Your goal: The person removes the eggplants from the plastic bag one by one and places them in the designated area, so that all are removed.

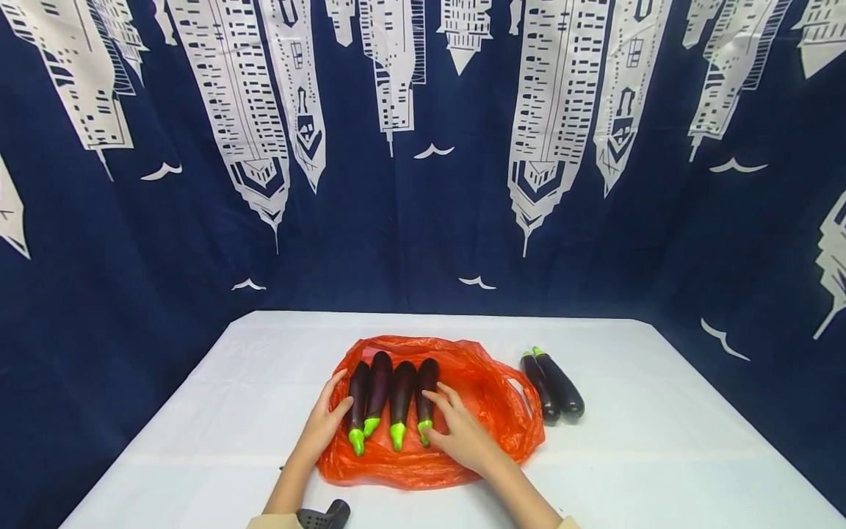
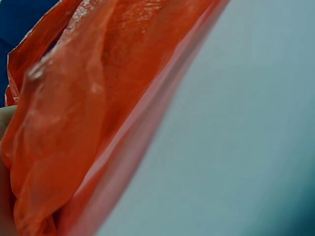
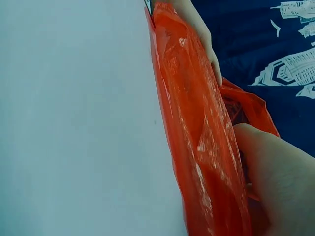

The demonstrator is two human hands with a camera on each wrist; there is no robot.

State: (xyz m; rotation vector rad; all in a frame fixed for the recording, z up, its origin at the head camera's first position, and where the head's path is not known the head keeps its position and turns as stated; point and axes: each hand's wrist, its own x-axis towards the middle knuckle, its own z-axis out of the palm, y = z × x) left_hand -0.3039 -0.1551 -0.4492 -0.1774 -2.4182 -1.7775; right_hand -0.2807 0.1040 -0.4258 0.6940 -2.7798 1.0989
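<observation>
Several dark purple eggplants (image 1: 401, 400) lie side by side on a spread red plastic bag (image 1: 476, 389), their green stem ends toward the person. My left hand (image 1: 322, 426) is at the bag's left side, fingers spread, with the thumb tip right by the leftmost eggplant (image 1: 358, 400). At the rightmost eggplant in the bag (image 1: 427, 389), the fingertips and thumb of my right hand (image 1: 465, 437) reach its right side, fingers loosely bent. The right wrist view has the right hand (image 3: 280, 172) reaching over the bag's raised edge (image 3: 197, 128). Bag film (image 2: 59, 132) hides most of the left hand in the left wrist view.
Two more eggplants (image 1: 555, 386) lie on the white table (image 1: 634, 441) just right of the bag. A dark rounded object (image 1: 327, 516) shows at the near edge by the left sleeve. Behind the table hangs a navy cloth (image 1: 396, 220) with white building prints.
</observation>
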